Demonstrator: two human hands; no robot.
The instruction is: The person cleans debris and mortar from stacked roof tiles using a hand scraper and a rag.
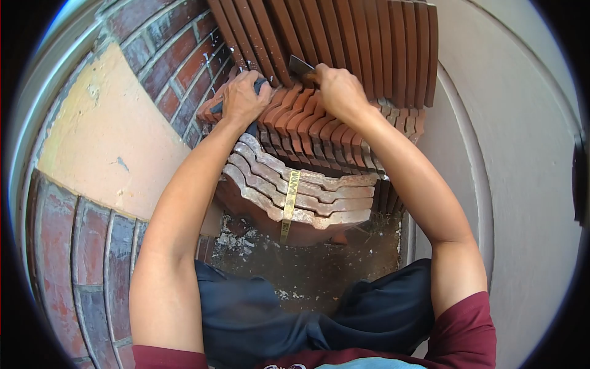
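My left hand (244, 97) is at the left end of a row of orange-red clay tiles (310, 123), its fingers curled round a dark blue-grey object (259, 85) that I cannot make out. To its right, my right hand (337, 89) is closed on the handle of a scraper with a flat metal blade (301, 66). That blade lies near the lower ends of tall brown tiles (344, 43) standing upright behind the row. In front of both hands sits a bundle of whitish, worn tiles (313, 190) with a yellow printed strap (290, 203) round it.
A brick wall (178, 67) with a beige plastered patch (110, 135) rises on the left. On the right stands a smooth pale wall (522, 154). White flakes and debris lie on the dark floor (313, 270) between my knees and the bundle.
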